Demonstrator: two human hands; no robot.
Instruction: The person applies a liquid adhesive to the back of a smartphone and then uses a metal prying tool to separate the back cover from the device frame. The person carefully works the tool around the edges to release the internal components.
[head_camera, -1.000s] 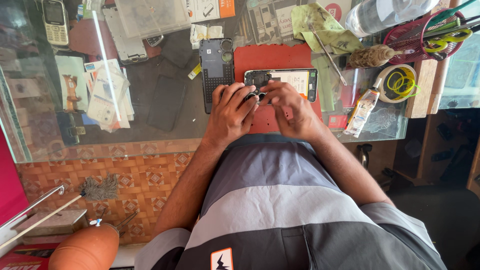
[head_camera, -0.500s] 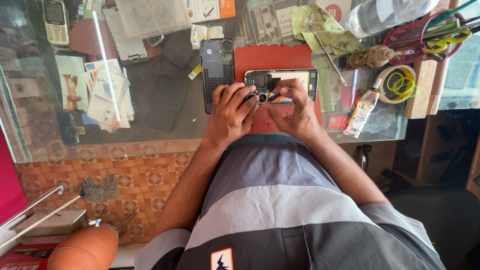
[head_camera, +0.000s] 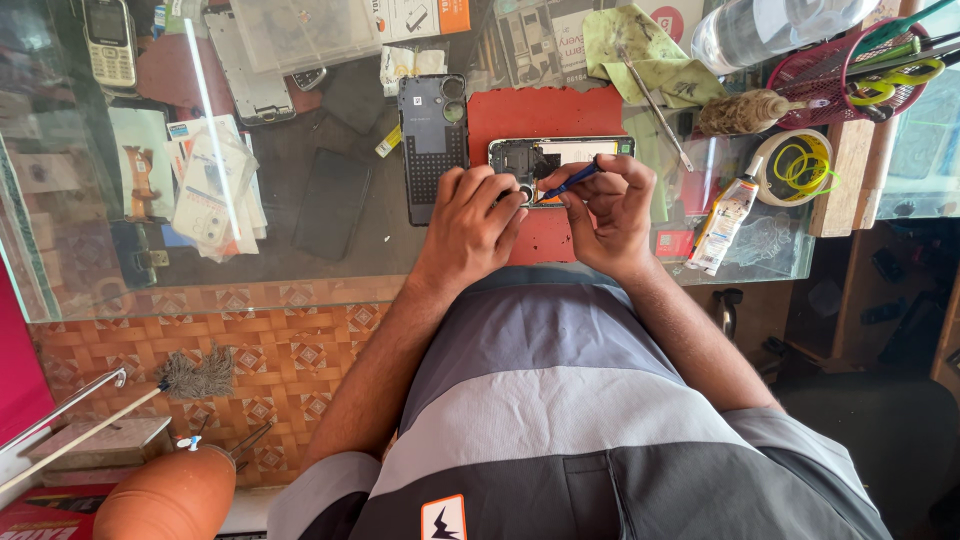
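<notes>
Left hand: your left hand (head_camera: 470, 215) is clenched over the near left end of the opened phone (head_camera: 560, 160), fingertips pressing on the camera corner to pin it down.
Right hand: your right hand (head_camera: 610, 205) is grasping a blue-handled screwdriver (head_camera: 572, 181) in a pinch of thumb and fingers, the tip angled toward your left fingertips.
Change: half a second ago both hands were bunched close over the phone body and the tool barely showed; now the right hand has drawn back slightly and the blue shaft is plainly presented to the board.
Meaning: judged from this, the grip has been reset and the tool is lined up on a fastener at the camera end; whether the tip is seated cannot be told.
Phone position: the phone lies flat on the red mat (head_camera: 545, 110), directly beyond both hands, back off and internals exposed.
Left of the left hand: the removed dark back cover (head_camera: 432, 140) lies just beside the phone on the glass worktop (head_camera: 300, 270).
Right of the right hand: a small glue tube (head_camera: 725, 225) lies near; a yellow cloth (head_camera: 640, 45) with a thin metal tool lies farther beyond.
</notes>
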